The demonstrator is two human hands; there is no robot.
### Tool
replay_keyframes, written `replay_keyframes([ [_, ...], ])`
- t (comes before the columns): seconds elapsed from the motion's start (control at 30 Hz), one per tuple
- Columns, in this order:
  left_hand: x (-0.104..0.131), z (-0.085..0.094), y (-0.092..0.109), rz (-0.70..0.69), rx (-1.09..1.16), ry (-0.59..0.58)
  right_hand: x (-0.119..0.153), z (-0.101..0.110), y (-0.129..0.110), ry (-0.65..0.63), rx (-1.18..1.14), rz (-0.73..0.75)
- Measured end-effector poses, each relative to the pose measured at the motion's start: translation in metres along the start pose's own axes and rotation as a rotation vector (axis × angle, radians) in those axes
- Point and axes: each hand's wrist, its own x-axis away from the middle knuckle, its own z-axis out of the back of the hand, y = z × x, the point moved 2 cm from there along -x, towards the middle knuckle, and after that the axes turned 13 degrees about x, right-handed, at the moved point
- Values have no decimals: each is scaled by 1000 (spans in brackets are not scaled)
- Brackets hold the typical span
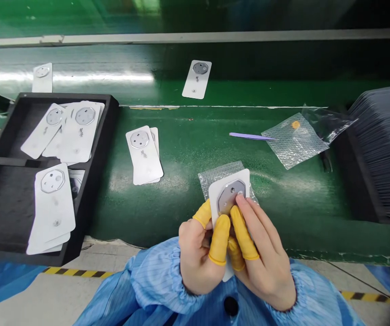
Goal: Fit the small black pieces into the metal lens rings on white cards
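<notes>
Close to my body, both hands hold one white card-like panel with a grey octagonal camera-lens patch. My left hand grips its left side, thumb on the face and yellow finger cots on the digits. My right hand is closed around the lower right side, its fingers pressing on the octagon; yellow cots cover part of it. The panel's lower part is mostly hidden by my fingers. Beneath the panel lies a piece of bubble wrap on the green bench.
Purple tweezers touch another bubble-wrap sheet bearing an orange piece. Two overlapped panels lie left of centre. A black tray holds several panels. Stacked dark sheets stand right. One panel lies farther back.
</notes>
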Motion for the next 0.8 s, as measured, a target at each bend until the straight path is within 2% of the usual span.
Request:
replay_keyframes([
  [0.1,-3,4,-4,3,-134,47,-1,-4,6,-25,-89,26],
  [0.2,-13,5,-9,147,15,67,-2,-8,19,19,-240,-19],
  [0.27,-21,3,-12,285,249,50,0,-10,27,94,-336,-166],
  [0.33,-27,2,-11,357,437,71,4,-14,33,174,-446,-403],
  [0.4,-30,1,-9,358,525,96,9,-20,32,174,-553,-616],
  [0.47,-32,0,-7,367,525,90,13,-26,29,136,-611,-714],
  [0.67,-32,4,-6,378,381,93,19,-27,20,210,-549,-716],
  [0.8,-31,12,-9,411,353,34,22,-24,19,205,-510,-722],
])
